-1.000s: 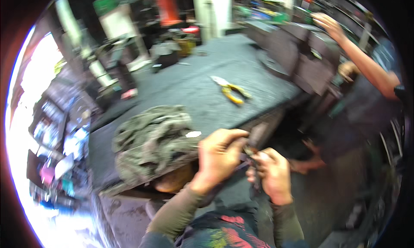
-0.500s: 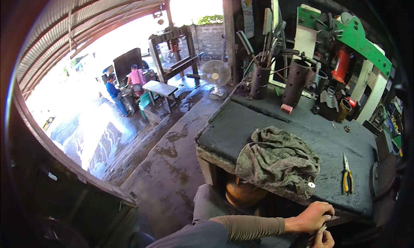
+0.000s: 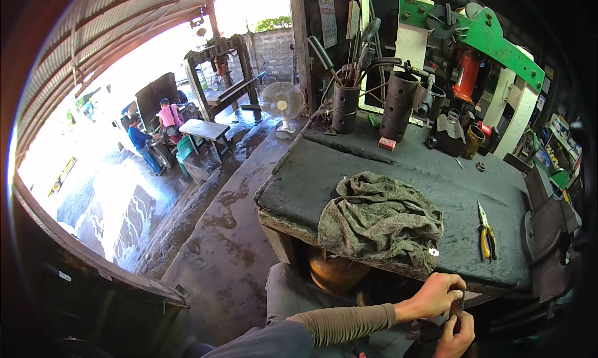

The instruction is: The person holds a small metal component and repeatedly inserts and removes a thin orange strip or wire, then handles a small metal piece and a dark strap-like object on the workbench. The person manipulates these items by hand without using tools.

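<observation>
At the bench's front edge, low on the right, both hands are close together. My left hand point(image 3: 433, 296), its arm in a brown sleeve, is closed with thumb and fingers pinching a small dark flat piece point(image 3: 458, 306). My right hand point(image 3: 456, 338), just below, grips the lower part of the same piece; its kind I cannot make out. A crumpled grey-green cloth point(image 3: 380, 221) lies on the dark workbench point(image 3: 311, 180), hanging slightly over its front edge. Right of the cloth rest long-nose pliers point(image 3: 486, 233) with yellow and black handles.
Perforated metal tubes point(image 3: 398, 109), one holding tools point(image 3: 355, 59), stand at the bench's back. Behind them is a green and white press with a red jack point(image 3: 466, 76). A fan point(image 3: 282, 106) stands left of the bench. Two people point(image 3: 146, 140) work farther off, near a small table point(image 3: 204, 129).
The view has swung right, so the bench sits farther left. My hands have come up a little, and the dark piece between them now shows more clearly.
</observation>
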The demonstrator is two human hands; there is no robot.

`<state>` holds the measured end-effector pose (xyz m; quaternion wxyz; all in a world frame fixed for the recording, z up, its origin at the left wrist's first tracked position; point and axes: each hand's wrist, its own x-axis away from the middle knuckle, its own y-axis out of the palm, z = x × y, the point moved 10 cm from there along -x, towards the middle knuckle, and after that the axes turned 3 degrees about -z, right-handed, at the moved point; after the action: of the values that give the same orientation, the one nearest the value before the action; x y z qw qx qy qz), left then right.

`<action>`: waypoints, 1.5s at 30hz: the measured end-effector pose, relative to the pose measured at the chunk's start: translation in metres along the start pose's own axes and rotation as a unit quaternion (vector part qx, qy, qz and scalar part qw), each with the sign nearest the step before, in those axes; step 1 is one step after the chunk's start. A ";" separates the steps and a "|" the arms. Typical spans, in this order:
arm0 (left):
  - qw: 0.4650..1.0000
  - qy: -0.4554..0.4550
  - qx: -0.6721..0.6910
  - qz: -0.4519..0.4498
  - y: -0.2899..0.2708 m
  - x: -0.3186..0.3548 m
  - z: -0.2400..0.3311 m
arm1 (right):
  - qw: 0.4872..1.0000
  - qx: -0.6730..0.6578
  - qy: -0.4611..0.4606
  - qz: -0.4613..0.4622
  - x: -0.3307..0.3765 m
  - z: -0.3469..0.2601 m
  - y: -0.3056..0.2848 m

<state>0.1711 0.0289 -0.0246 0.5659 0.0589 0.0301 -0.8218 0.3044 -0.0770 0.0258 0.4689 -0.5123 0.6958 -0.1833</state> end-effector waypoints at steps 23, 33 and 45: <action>0.999 -0.007 -0.023 -0.028 0.009 0.001 0.014 | 0.857 -0.440 0.248 -0.102 0.014 0.054 0.014; 1.000 0.003 -0.006 -0.025 0.011 0.005 0.015 | 0.855 -0.358 0.306 -0.215 0.020 0.065 0.011; 0.997 0.054 -0.052 0.018 -0.006 -0.007 0.031 | 0.802 -0.532 0.228 -0.147 0.030 0.061 0.003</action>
<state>0.1660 0.0343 0.0066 0.5806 0.0742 0.1026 -0.8043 0.3527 -0.0886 -0.0207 -0.0821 -0.7206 0.6875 0.0374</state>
